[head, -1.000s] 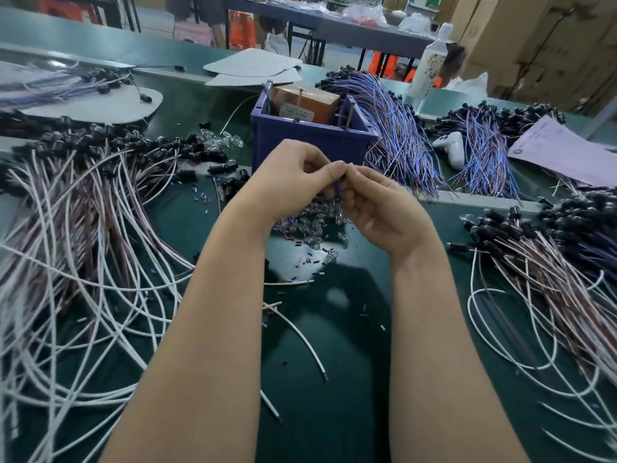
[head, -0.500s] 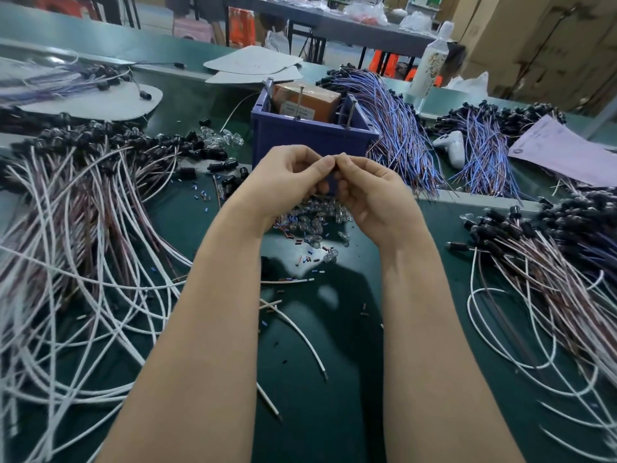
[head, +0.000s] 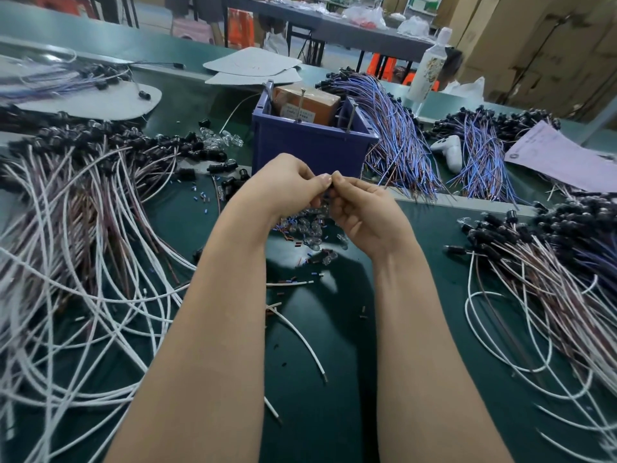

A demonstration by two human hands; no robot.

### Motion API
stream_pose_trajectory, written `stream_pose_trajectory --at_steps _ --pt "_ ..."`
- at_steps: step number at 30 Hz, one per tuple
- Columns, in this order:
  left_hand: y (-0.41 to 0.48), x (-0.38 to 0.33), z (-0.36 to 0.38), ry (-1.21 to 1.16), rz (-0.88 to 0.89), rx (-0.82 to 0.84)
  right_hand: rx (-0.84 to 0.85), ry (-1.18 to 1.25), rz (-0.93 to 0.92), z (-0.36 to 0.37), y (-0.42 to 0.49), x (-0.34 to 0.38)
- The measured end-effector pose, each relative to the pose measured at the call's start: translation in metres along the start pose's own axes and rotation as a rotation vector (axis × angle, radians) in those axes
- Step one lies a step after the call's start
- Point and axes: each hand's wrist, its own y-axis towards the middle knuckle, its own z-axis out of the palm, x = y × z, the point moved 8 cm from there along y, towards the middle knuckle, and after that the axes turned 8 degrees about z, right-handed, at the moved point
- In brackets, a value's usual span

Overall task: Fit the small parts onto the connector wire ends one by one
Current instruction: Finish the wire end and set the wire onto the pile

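Head view: small part (head: 329,192) pinched between left hand (head: 283,186) and right hand (head: 364,212).

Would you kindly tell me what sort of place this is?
Probably a factory assembly bench for wiring: heaps of white and brown wires with black connector ends cover the green table, a blue plastic bin stands among them, and brown cardboard cartons are stacked behind.

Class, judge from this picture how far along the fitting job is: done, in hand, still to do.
Done, probably: the heap of wires with black ends on the right, though that is a guess. In hand: the left hand and right hand pinch a small piece, mostly hidden. Left: the pile of clear parts under the hands and the heap of white wires on the left.
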Motion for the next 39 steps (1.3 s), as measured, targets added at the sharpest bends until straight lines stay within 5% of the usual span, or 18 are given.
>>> stream_pose_trajectory --at_steps 6,9,12,16,21,24,34,39 --pt "-0.004 0.000 0.001 0.033 0.002 0.080 -0.020 0.077 0.104 -0.004 0.002 -0.012" --pt "-0.007 -0.004 -0.007 -0.076 0.047 0.070 -0.162 0.129 0.087 -0.028 0.000 -0.007" --pt "-0.004 0.002 -0.023 -0.125 0.048 -0.133 -0.260 -0.202 -0.117 -0.027 -0.002 0.008" --pt "-0.002 -0.006 -0.018 -0.139 0.086 -0.165 -0.324 -0.878 -0.153 -0.007 0.003 0.002" --pt "-0.004 -0.018 -0.026 -0.001 0.134 -0.193 -0.478 -1.196 -0.228 -0.016 0.003 0.015" --pt "-0.005 -0.022 -0.030 0.043 0.130 -0.213 -0.571 -1.353 -0.091 -0.033 0.009 0.007" --pt "-0.006 -0.016 -0.028 -0.053 0.160 -0.208 -0.573 -1.314 -0.072 -0.035 0.009 -0.002" --pt "-0.006 -0.013 -0.029 -0.145 0.161 -0.211 -0.625 -1.233 -0.235 -0.028 0.001 0.012"
